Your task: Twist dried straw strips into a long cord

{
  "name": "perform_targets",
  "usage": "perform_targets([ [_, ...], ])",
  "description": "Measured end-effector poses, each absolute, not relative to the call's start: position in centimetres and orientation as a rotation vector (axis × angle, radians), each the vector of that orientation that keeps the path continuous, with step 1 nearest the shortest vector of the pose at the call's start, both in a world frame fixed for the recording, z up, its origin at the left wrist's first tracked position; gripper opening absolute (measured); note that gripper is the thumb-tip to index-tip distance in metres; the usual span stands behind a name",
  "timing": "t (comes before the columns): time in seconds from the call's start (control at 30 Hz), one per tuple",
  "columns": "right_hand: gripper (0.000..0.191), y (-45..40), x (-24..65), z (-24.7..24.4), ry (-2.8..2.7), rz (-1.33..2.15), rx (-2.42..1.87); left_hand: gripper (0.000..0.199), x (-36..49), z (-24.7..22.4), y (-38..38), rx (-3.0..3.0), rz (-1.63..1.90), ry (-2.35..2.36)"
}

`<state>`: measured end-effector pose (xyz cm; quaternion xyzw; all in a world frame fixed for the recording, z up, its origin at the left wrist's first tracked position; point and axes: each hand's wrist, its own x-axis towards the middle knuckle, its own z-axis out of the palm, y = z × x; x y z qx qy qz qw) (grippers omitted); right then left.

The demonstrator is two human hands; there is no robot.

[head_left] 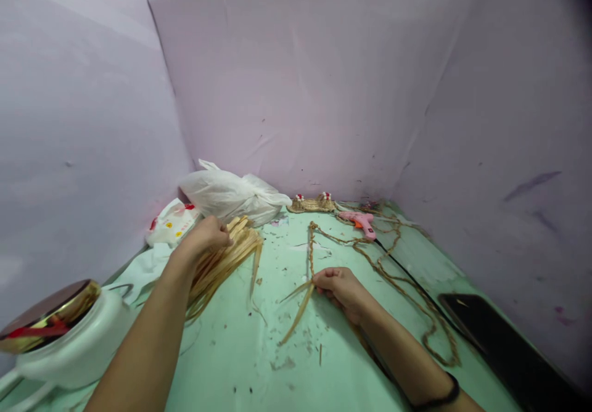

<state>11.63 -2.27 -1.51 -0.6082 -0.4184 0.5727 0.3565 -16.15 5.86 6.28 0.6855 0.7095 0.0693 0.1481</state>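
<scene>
My left hand [211,234] is closed on the upper end of a bundle of pale straw strips [231,253], left of the middle. Nearer the centre, my right hand [333,281] pinches the lower end of a thin braided straw cord [311,248]. Loose strands [300,316] fan out from that pinch toward the lower left. From its upper end the cord runs on to the right, toward a pink glue gun [363,222].
A white plastic bag [235,195], a tissue pack [173,222] and a white pot-like container [74,344] stand left. Small woven pieces [312,205] lie at the back wall. Long braided cord [407,282], a black cable and a dark phone-like slab [499,344] lie right.
</scene>
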Motion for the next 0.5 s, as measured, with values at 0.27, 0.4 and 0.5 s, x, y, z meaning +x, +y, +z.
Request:
perform_targets([
  [0.27,0.007,-2.1,11.6,-1.4,-1.104,1.5,-1.587,0.012,-12.2,3.7,5.9,2.018,0.258,2.139],
  [0.4,0.007,-2.0,11.7,-1.4,-1.085,1.529,-1.566,0.015,-11.9,3.0,6.4,2.018,0.321,2.17],
  [0.5,0.008,-2.0,11.8,-1.6,-1.106,1.517,-1.557,0.016,-12.0,3.0,6.6,1.976,0.336,2.159],
])
